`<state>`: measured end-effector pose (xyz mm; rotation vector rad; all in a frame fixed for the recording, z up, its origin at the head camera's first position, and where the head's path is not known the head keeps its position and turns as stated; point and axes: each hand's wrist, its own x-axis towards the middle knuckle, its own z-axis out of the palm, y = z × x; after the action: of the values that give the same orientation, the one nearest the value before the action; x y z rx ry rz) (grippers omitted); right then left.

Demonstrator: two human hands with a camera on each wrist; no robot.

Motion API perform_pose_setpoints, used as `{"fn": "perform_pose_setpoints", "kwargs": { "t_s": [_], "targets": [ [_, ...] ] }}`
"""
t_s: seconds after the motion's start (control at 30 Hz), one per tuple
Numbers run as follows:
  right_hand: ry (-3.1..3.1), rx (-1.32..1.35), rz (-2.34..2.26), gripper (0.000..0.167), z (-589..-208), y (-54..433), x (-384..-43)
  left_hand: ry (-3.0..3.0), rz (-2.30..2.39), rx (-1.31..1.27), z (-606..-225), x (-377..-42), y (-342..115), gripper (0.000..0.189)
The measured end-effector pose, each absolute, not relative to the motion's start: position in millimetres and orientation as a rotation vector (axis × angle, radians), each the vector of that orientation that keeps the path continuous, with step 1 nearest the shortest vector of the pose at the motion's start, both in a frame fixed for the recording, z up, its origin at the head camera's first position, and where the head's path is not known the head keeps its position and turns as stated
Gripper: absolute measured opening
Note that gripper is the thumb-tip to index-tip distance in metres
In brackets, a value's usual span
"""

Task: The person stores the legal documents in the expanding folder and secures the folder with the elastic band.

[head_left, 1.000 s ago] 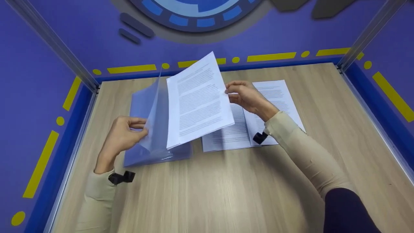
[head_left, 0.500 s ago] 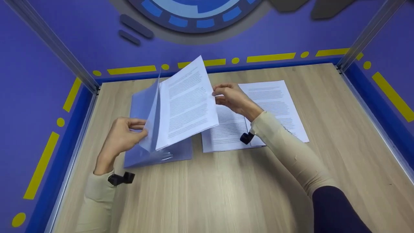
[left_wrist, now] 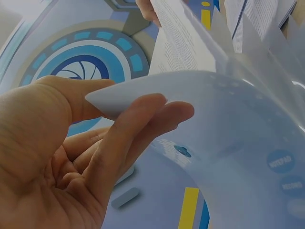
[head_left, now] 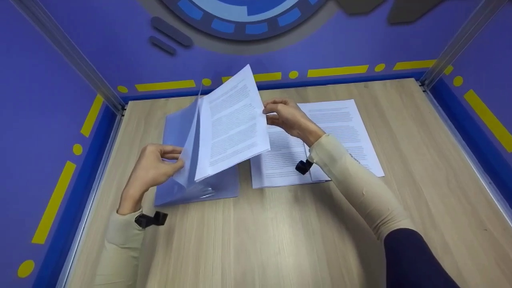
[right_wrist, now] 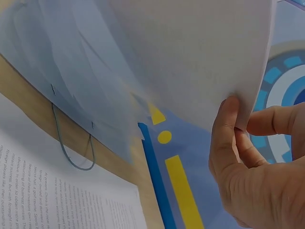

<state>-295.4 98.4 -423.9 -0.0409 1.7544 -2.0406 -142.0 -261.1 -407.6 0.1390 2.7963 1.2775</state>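
On the wooden table (head_left: pixel 260 232), left of centre, lies a translucent blue folder (head_left: pixel 222 186), its cover (head_left: pixel 189 160) lifted. To its right, two sets of printed pages (head_left: pixel 280 166) lie side by side. A sheaf (head_left: pixel 233 126) of printed sheets is held tilted above the table, left edge just beside the cover; contact there: cannot tell. Right hand (head_left: pixel 292 120): thumb and fingers pinched together on the sheaf's right edge. Left hand (head_left: pixel 154 166): same pinch, on the cover's edge. Right wrist view: thin cord loop (right_wrist: pixel 70 162) at the folder's edge.
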Motion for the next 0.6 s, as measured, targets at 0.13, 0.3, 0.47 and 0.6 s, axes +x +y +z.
{"fn": "perform_pose_setpoints", "kwargs": {
  "t_s": [0.13, 0.3, 0.47, 0.6],
  "targets": [
    [1.742, -0.020, -2.044, 0.014, -426.7, 95.3, -295.5, 2.796, 1.263, 0.135, -409.0, -143.1, -260.6, 0.034],
    [1.741, -0.053, -2.042, 0.016, -430.7, 88.5, -293.0, 2.806, 1.249, 0.139, -409.7, -144.2, -260.0, 0.034],
    [1.738, -0.079, -2.029, 0.014, -432.4, 79.2, -290.9, 2.808, 1.249, 0.141, -409.1, -145.1, -258.9, 0.034],
    [1.755, -0.106, -2.010, 0.018, -435.0, 72.3, -288.5, 2.815, 1.242, 0.153, -408.6, -146.2, -258.2, 0.033]
  ]
}}
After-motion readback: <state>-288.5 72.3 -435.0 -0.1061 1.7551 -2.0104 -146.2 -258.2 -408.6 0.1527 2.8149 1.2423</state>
